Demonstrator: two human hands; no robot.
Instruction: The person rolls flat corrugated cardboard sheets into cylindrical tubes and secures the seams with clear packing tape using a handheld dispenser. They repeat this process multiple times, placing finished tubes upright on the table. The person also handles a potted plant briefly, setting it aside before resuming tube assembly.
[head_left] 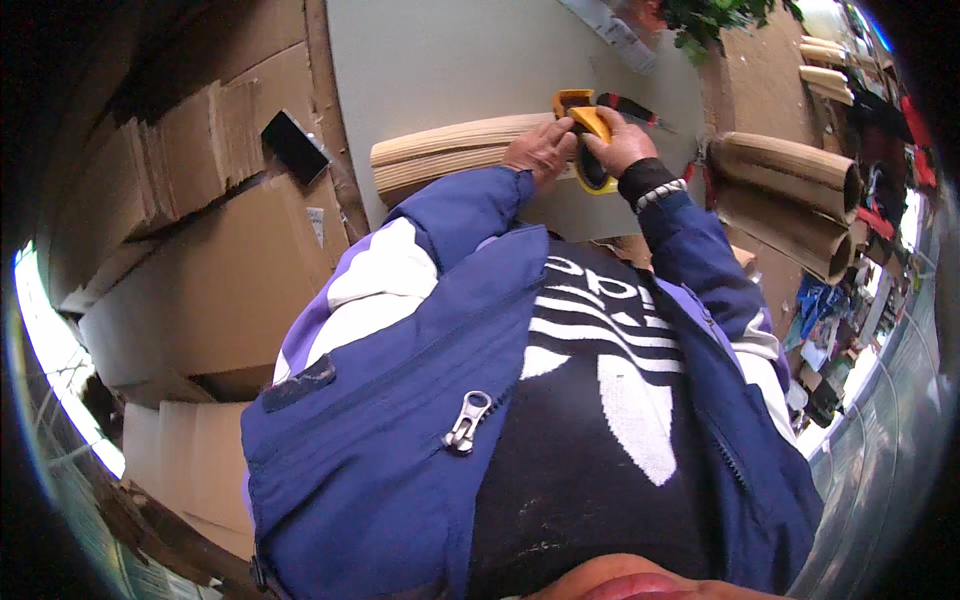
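My left hand (541, 150) presses down on the end of a ribbed beige roll (450, 152) that lies across the grey tabletop (440, 60). Its fingertips reach a yellow and black hand tool (591, 123). My right hand (622, 140), with a beaded band at the wrist, grips that tool from the right, at the roll's end. The tool's lower loop pokes out below my hands. Both blue jacket sleeves run up from my chest to the hands. What the tool touches underneath is hidden by my fingers.
A red and black tool (628, 106) lies just beyond my right hand. Rolled brown cardboard tubes (790, 190) lie to the right. Flattened cardboard boxes (200, 250) pile up on the left with a black phone (295, 146) on them. Green leaves (715, 18) hang at the top.
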